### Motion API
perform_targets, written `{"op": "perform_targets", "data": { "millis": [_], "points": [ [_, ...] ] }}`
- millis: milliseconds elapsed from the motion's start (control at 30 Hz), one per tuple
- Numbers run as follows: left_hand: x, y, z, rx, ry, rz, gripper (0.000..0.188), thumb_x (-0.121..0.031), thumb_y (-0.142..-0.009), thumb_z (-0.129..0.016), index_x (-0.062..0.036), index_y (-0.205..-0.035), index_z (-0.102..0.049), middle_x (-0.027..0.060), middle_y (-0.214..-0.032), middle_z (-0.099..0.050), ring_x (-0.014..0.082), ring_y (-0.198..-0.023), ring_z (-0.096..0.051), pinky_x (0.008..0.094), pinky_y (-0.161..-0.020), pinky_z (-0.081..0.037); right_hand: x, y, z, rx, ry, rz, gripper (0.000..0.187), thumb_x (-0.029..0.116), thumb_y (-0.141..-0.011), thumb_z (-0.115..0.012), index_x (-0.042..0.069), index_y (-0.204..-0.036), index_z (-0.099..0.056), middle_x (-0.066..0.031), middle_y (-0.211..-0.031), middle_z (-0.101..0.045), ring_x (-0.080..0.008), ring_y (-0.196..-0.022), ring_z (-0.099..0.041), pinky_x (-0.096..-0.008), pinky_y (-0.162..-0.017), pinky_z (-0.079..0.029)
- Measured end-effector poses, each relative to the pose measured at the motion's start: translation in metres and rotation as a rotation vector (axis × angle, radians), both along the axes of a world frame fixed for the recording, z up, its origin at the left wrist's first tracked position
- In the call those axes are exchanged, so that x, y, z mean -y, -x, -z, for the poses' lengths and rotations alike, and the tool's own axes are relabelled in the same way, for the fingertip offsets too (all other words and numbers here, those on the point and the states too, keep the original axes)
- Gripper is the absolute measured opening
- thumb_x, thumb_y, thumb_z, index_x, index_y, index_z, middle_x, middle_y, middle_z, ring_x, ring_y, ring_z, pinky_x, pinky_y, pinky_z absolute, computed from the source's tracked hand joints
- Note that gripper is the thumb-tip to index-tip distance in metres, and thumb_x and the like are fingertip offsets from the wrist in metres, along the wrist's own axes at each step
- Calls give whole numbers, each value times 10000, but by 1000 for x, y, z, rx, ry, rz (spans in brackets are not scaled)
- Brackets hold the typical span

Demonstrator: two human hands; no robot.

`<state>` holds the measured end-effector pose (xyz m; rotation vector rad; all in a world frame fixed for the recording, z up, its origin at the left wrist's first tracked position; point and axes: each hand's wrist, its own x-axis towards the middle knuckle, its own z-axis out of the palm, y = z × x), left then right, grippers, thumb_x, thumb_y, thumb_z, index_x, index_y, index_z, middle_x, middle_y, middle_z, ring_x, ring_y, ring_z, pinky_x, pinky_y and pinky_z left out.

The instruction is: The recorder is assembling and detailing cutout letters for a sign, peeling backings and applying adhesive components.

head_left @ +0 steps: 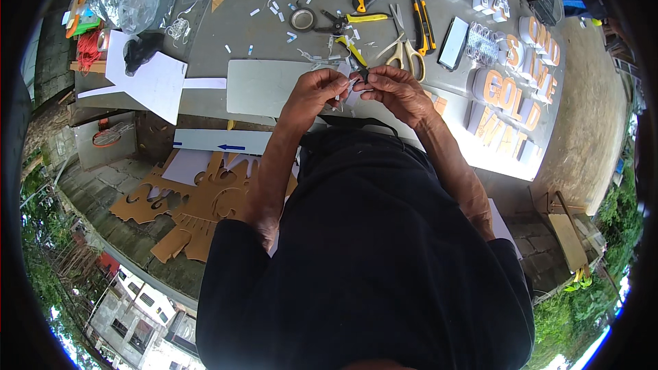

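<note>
I pinch a small white piece with the thumb and finger of my left grip. It is in front of me, in the gap between my two hands, over the near side of the grey desk. The fingers of my right grip are bent in close beside it, but what they hold is too small for me to tell.

Just past my hands lie white scraps and a cutting tool with yellow handles. A black roll of tape is near the tool. The scissors lie to the right, with a black and yellow knife just beside them. Then comes a phone. Big block letters sit at the right side. On the left I see a white cut-out board and clear plastic bags.
</note>
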<state>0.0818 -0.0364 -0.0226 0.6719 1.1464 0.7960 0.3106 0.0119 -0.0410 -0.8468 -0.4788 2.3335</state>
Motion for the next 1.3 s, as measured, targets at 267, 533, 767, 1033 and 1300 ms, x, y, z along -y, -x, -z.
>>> {"op": "perform_targets", "data": {
  "millis": [267,533,767,1033,1300],
  "points": [
    [7,-14,-10,-259,-254,-20,184,-109,-929,-725,46,-1026,-721,81,-873,-745,108,-783,-678,243,-709,-532,0,-6,0,122,-112,-15,199,69,-928,-714,-37,-1092,-676,-132,-990,-723,-268,-938,-735,-363,-839,-611],
    [8,-17,-3,-139,-170,-29,186,-125,-923,-737,22,-1035,-717,66,-864,-732,104,-823,-689,235,-691,-520,5,-8,-7,137,-120,20,147,61,-905,-738,-30,-1019,-716,-122,-931,-731,-227,-849,-727,-322,-749,-582],
    [10,-28,-9,-325,-285,-96,243,-115,-908,-748,16,-1111,-715,73,-809,-726,103,-779,-694,237,-685,-520,8,-10,-9,114,-99,34,137,52,-896,-744,-34,-1000,-719,-120,-901,-732,-214,-820,-721,-319,-736,-576],
    [6,-38,-17,-709,-557,-51,259,-128,-870,-783,-59,-1118,-751,121,-814,-749,127,-693,-695,275,-636,-529,11,-12,-4,100,-79,49,131,50,-905,-732,-23,-1011,-707,-110,-911,-726,-213,-816,-718,-323,-733,-577],
    [5,-39,-14,-821,-602,22,255,-142,-849,-797,-74,-1092,-763,165,-876,-746,209,-675,-702,306,-636,-530,17,-17,4,81,-107,43,135,72,-919,-723,-9,-1025,-698,-104,-916,-723,-211,-833,-713,-324,-745,-563]
  ]
}}
